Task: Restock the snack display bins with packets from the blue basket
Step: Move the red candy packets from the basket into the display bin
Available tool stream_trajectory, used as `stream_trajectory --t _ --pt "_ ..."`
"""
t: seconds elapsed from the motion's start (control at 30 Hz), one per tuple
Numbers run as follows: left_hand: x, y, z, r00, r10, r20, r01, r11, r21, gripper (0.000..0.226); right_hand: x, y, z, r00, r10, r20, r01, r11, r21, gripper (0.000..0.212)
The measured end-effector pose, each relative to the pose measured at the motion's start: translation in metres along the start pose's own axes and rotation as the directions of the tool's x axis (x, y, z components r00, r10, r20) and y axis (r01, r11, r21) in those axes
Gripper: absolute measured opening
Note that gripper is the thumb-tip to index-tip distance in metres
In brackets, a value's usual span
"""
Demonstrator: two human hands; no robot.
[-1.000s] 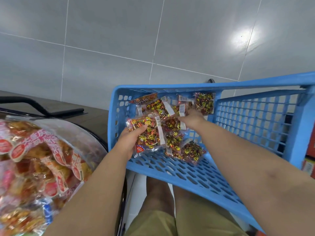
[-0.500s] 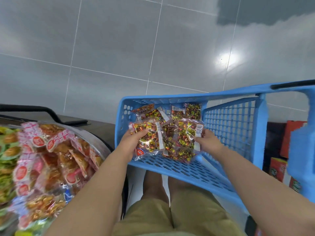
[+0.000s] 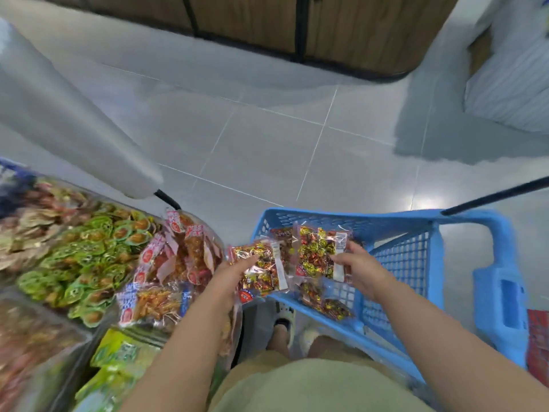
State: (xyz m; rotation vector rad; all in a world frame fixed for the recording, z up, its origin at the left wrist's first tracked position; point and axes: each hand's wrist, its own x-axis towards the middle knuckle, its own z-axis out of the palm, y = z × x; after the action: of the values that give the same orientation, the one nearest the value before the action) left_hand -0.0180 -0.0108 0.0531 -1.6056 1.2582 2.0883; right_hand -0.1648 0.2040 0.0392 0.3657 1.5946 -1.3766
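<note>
Now | left hand (image 3: 234,275) grips left packet (image 3: 263,273) | right hand (image 3: 361,269) grips right packet (image 3: 316,257) (fingers behind it) | display bins (image 3: 89,337) blurred

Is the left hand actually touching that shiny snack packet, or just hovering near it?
Touching. The head view shows the left hand pinching the snack packet at its left edge, with the thumb lying across its front.

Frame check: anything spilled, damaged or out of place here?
Nothing spilled or torn. Beside the left hand, which grips a candy packet, the red-and-white packets are piled high and loose and might slide off.
</note>
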Motion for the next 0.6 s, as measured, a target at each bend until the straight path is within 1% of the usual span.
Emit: stream_trajectory --t 0.07,0.13,0.23,0.27,0.3,0.33,0.37,0.4,0.43,0.47,0.53,0.57,0.6 --pt "-0.024 -0.009 -0.010 0.996 0.042 -0.076 -0.049 0.996 -0.080 0.086 -0.014 -0.002 0.006 0.998 -0.030 0.053 0.028 0.998 0.048 0.021" --pt "-0.049 -0.022 -0.023 0.983 0.053 -0.175 -0.086 0.979 -0.186 0.078 -0.030 -0.003 0.015 0.991 -0.026 0.133 0.013 0.995 0.097 0.018" --pt "-0.088 -0.048 -0.039 0.958 0.059 -0.279 -0.151 0.935 -0.321 0.069 -0.049 0.001 0.037 0.966 0.038 0.254 -0.085 0.980 0.178 0.007" --pt "-0.102 -0.056 -0.043 0.947 0.076 -0.311 -0.188 0.919 -0.347 0.056 -0.055 0.002 0.046 0.953 0.072 0.294 -0.136 0.969 0.206 0.008" --pt "-0.115 -0.064 -0.047 0.933 0.095 -0.348 -0.230 0.900 -0.370 0.041 -0.060 0.004 0.056 0.937 0.102 0.334 -0.184 0.957 0.225 0.015" --pt "-0.129 -0.071 -0.054 0.919 0.103 -0.381 -0.260 0.884 -0.388 0.039 -0.065 0.006 0.067 0.913 0.123 0.388 -0.227 0.945 0.235 0.024" --pt "-0.141 -0.078 -0.061 0.908 0.108 -0.405 -0.279 0.877 -0.392 0.047 -0.071 0.008 0.079 0.878 0.133 0.460 -0.260 0.939 0.224 0.031" --pt "-0.153 -0.085 -0.069 0.896 0.112 -0.429 -0.299 0.867 -0.398 0.070 -0.079 0.010 0.091 0.825 0.137 0.548 -0.284 0.940 0.192 0.033" --pt "-0.163 -0.093 -0.078 0.886 0.113 -0.450 -0.315 0.858 -0.405 0.087 -0.087 0.012 0.104 0.760 0.143 0.634 -0.301 0.942 0.148 0.034" --pt "-0.175 -0.101 -0.088 0.874 0.115 -0.472 -0.338 0.843 -0.419 0.094 -0.095 0.015 0.117 0.695 0.155 0.702 -0.312 0.945 0.101 0.037" --pt "-0.201 -0.114 -0.106 0.846 0.133 -0.516 -0.403 0.793 -0.456 0.082 -0.112 0.022 0.142 0.583 0.203 0.787 -0.328 0.945 -0.001 0.049" --pt "-0.212 -0.121 -0.115 0.829 0.145 -0.540 -0.439 0.766 -0.470 0.081 -0.120 0.026 0.156 0.535 0.232 0.812 -0.334 0.941 -0.049 0.055" --pt "-0.222 -0.128 -0.124 0.813 0.160 -0.561 -0.472 0.745 -0.472 0.087 -0.129 0.032 0.169 0.500 0.257 0.827 -0.338 0.937 -0.087 0.063"
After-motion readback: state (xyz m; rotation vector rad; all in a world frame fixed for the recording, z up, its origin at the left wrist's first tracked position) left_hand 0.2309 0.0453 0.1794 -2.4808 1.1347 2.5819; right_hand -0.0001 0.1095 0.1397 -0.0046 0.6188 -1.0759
